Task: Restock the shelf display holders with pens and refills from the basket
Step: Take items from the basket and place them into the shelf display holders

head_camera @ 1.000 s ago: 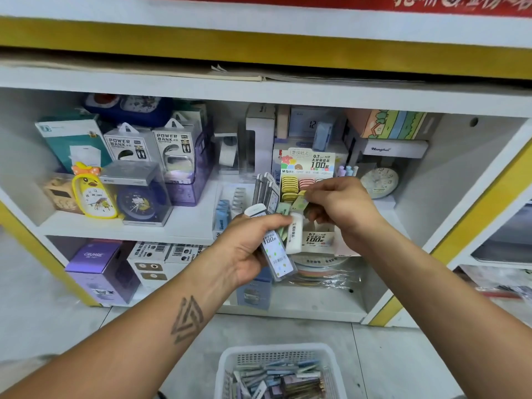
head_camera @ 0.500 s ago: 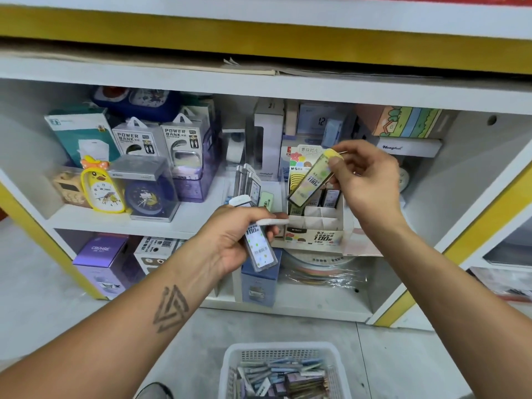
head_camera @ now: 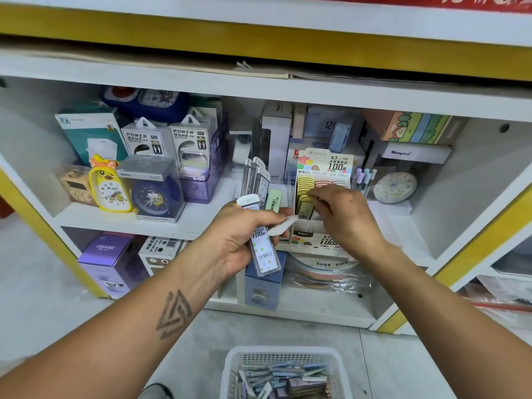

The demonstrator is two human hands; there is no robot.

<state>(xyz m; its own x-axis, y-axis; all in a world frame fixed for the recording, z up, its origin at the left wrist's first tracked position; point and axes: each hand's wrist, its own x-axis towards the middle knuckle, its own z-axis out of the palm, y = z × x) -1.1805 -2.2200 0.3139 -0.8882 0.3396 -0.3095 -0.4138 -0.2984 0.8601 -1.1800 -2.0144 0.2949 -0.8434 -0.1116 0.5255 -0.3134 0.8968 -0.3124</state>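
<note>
My left hand (head_camera: 241,234) grips several flat lead-refill cases (head_camera: 263,249), white-capped and fanned upward, in front of the middle shelf. My right hand (head_camera: 342,217) pinches a yellow refill case (head_camera: 305,203) that stands in the left column of the cardboard display holder (head_camera: 313,240), behind a row of other yellow cases. The holder's header card (head_camera: 325,162) reads 0.7 HB 100. On the floor below me sits a white mesh basket (head_camera: 239,367) filled with more pens and refills (head_camera: 285,378).
Clocks (head_camera: 110,188) and power-bank boxes (head_camera: 190,145) fill the shelf's left side. Pastel pens (head_camera: 364,177) and a round clock (head_camera: 395,187) stand right of the holder. Purple and blue boxes (head_camera: 108,260) occupy the lower shelf. A yellow-edged shelf post (head_camera: 475,249) runs on the right.
My right hand came down from head height and lowered the yellow case into the holder's left column. My left hand stayed in place with its cases.
</note>
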